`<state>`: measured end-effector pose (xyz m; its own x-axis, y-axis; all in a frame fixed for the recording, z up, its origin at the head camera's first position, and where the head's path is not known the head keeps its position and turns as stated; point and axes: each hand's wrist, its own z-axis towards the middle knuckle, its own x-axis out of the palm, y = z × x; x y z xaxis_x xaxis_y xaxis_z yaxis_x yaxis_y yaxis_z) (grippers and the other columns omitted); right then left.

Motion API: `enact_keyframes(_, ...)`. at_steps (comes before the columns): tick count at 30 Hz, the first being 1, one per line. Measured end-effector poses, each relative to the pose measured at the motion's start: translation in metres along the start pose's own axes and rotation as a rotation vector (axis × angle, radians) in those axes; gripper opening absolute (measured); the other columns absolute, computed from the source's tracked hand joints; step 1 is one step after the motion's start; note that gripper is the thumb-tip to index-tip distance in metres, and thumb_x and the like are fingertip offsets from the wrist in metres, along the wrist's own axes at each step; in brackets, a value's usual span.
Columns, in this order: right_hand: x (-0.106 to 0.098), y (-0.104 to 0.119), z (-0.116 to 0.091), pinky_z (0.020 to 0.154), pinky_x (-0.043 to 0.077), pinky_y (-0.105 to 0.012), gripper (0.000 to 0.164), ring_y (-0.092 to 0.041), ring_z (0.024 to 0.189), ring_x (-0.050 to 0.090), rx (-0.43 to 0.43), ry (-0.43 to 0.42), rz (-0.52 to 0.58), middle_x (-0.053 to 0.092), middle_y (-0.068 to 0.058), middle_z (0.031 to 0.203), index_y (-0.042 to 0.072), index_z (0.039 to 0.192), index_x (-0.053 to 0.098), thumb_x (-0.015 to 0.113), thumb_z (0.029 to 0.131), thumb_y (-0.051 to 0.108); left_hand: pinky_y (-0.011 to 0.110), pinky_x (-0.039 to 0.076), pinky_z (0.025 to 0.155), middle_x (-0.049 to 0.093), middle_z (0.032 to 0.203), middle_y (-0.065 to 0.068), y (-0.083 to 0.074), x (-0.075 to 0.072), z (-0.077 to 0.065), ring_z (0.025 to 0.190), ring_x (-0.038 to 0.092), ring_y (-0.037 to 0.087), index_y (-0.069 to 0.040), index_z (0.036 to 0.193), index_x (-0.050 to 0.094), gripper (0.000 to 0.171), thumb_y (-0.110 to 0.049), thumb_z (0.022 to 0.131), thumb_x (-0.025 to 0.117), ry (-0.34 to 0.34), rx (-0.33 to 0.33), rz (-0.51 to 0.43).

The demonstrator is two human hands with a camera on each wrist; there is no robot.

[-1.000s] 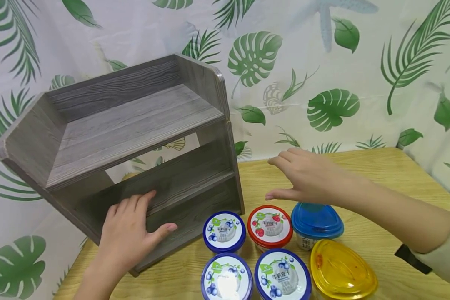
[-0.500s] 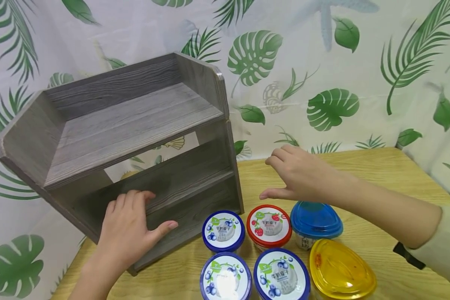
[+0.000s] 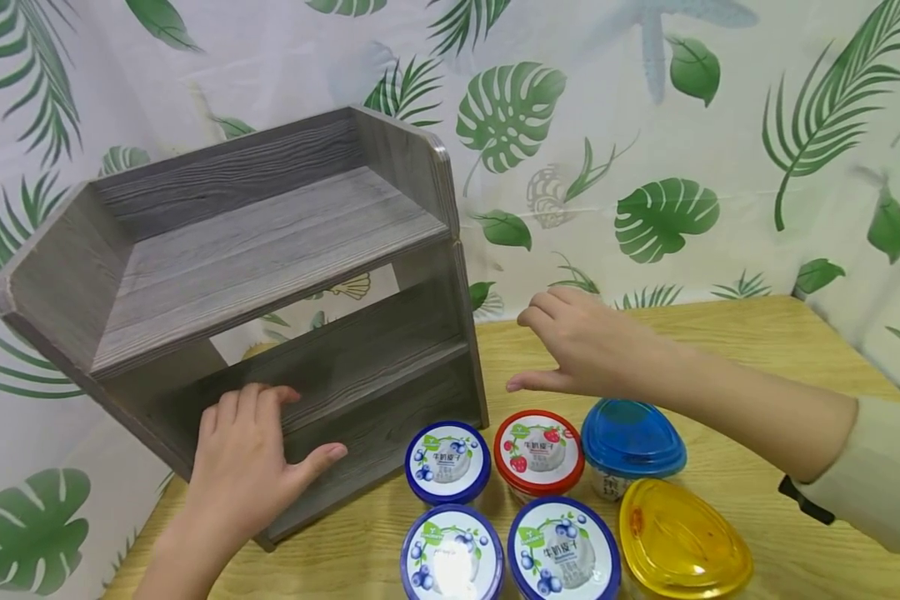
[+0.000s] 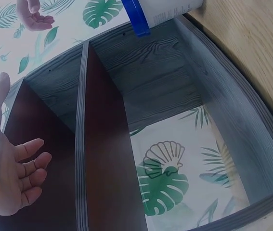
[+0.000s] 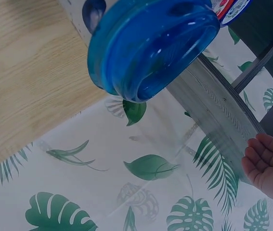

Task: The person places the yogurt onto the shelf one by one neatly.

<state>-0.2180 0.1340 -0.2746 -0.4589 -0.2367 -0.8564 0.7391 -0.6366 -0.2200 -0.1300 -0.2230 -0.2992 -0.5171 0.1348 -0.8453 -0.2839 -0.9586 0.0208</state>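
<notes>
The walls are being covered by a white, leaf-printed sheet; a pale blue starfish is being shown at one o'clock, a green palm frond at two, a split leaf at eight; a wood-grained table is being seen from three o'clock round to seven.

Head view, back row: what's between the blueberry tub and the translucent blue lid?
Red-lidded tub, between blueberry tub and translucent blue lid; shows in head view.

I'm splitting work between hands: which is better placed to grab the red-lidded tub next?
Probably the right hand: empty and nearer the red-lidded tub; the left hand is by the gray shelf.
</notes>
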Motion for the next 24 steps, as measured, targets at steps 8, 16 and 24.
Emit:
enact_keyframes(8,0.003,0.002,0.009,0.081,0.053,-0.038,0.065,-0.027,0.092,0.06,0.039,0.022,0.001,0.066,-0.013,0.099,0.001,0.105,0.064,0.066,0.078,0.059,0.05,0.035,0.079,0.056,0.098,0.011,0.005,-0.005,-0.004,0.09,0.049,0.035,-0.004,0.107,0.053,0.077,-0.074,0.076,0.054,0.03,-0.052,0.012)
enact_keyframes(16,0.009,-0.002,0.015,0.078,0.052,-0.037,0.067,-0.028,0.088,0.06,0.044,-0.017,-0.041,0.068,-0.013,0.096,0.0,0.101,0.066,0.066,0.076,0.062,0.051,0.033,0.079,0.056,0.097,0.011,0.008,-0.006,-0.007,0.089,0.049,0.035,-0.003,0.108,0.052,0.072,-0.068,0.078,0.058,0.013,-0.071,0.012)
enact_keyframes(24,0.013,-0.004,0.021,0.077,0.053,-0.037,0.067,-0.028,0.086,0.062,0.041,-0.087,-0.009,0.069,-0.013,0.093,0.001,0.099,0.067,0.068,0.074,0.062,0.051,0.032,0.08,0.056,0.096,0.009,0.011,-0.012,-0.01,0.089,0.049,0.032,-0.002,0.111,0.05,0.069,-0.063,0.081,0.06,0.079,-0.112,-0.011)
